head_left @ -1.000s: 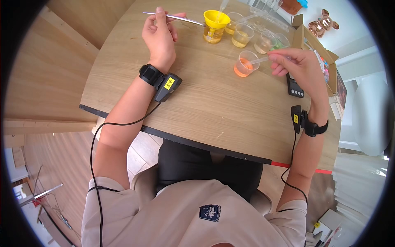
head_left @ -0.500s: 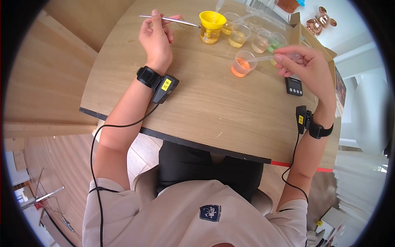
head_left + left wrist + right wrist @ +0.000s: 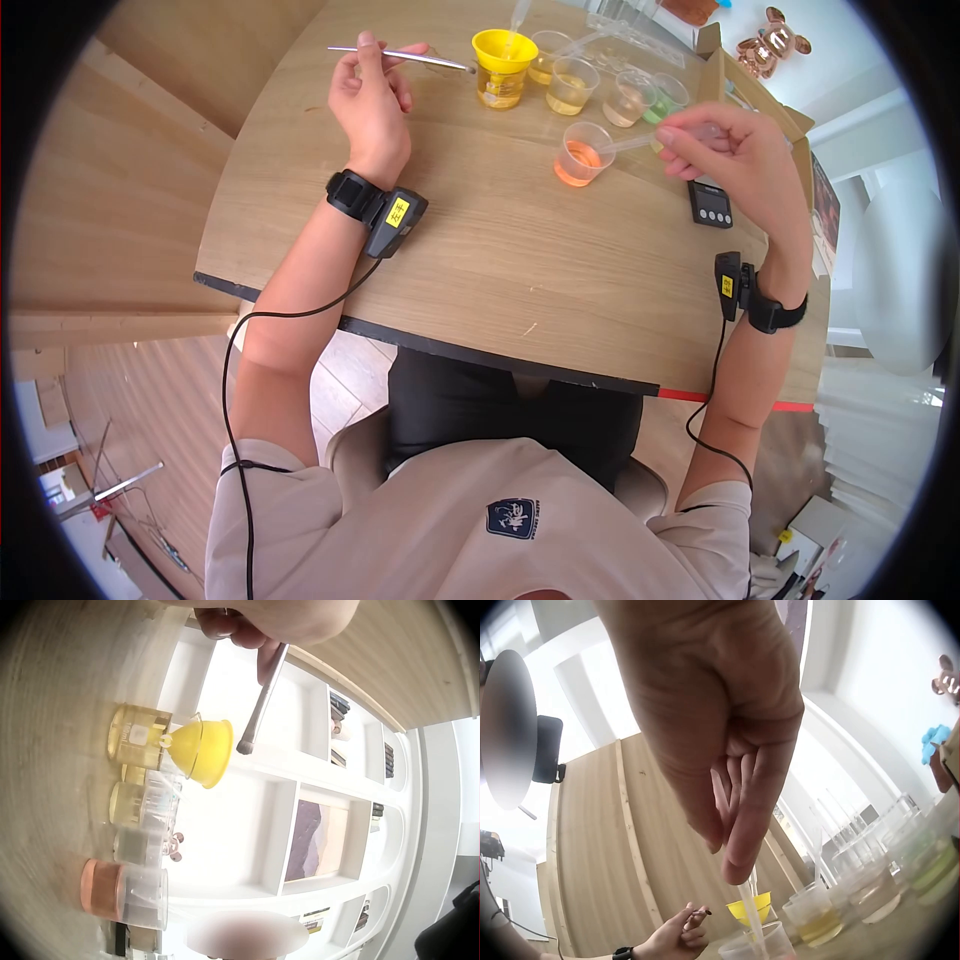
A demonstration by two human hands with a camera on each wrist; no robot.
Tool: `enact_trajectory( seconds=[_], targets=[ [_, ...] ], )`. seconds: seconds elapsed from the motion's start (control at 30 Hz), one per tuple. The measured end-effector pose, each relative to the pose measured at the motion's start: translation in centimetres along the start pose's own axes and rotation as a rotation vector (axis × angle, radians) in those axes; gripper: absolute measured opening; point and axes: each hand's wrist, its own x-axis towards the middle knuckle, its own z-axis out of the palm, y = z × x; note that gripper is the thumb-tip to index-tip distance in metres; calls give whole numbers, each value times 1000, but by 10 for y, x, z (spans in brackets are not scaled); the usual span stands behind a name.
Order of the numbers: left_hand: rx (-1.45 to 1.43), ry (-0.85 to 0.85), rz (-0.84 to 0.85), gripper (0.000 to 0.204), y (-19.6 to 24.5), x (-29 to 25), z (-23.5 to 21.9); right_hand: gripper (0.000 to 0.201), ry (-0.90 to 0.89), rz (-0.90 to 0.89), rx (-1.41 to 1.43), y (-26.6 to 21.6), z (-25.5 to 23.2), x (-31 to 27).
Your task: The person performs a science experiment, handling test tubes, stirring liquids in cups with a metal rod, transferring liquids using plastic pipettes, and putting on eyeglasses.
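Observation:
My left hand (image 3: 372,115) pinches a thin silver brush (image 3: 400,55), its dark tip beside a yellow funnel (image 3: 505,46). The funnel sits in a glass beaker of yellow liquid (image 3: 499,90), and a clear dropper (image 3: 517,22) stands in it. In the left wrist view the brush (image 3: 264,701) is held off the funnel (image 3: 206,754). My right hand (image 3: 745,165) pinches a clear dropper (image 3: 630,144) whose lower end is in a plastic cup of orange liquid (image 3: 581,160). The right wrist view shows this dropper (image 3: 752,919) below my fingertips.
Cups of yellowish (image 3: 570,90), pale (image 3: 625,102) and green (image 3: 668,97) liquid stand behind the orange one. A black timer-like device (image 3: 711,204) lies under my right hand. A cardboard box (image 3: 745,90) and a shiny bear figure (image 3: 772,45) are at the back right.
Cups, beaker and funnel appear shifted slightly left in the head view, along with my left hand and the brush. My right hand moved a little right at first. Both hands keep their holds.

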Motion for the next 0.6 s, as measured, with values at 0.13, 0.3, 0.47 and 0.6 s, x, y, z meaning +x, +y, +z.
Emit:
enact_trajectory(
  seconds=[0.13, 0.3, 0.47, 0.6],
  targets=[
    [2, -11, 8, 31, -1, 1, -1, 21, -17, 20, 22, -1, -1, 1],
    [10, -4, 6, 32, 0, 0, 0, 21, 13, -23, 39, -3, 2, -3],
    [6, -18, 15, 32, 1, 0, 0, 20, -48, -53, -129, -3, 1, -2],
    [16, -10, 8, 32, 2, 0, 0, 20, -16, -30, -53, -2, 1, -3]
  ],
)
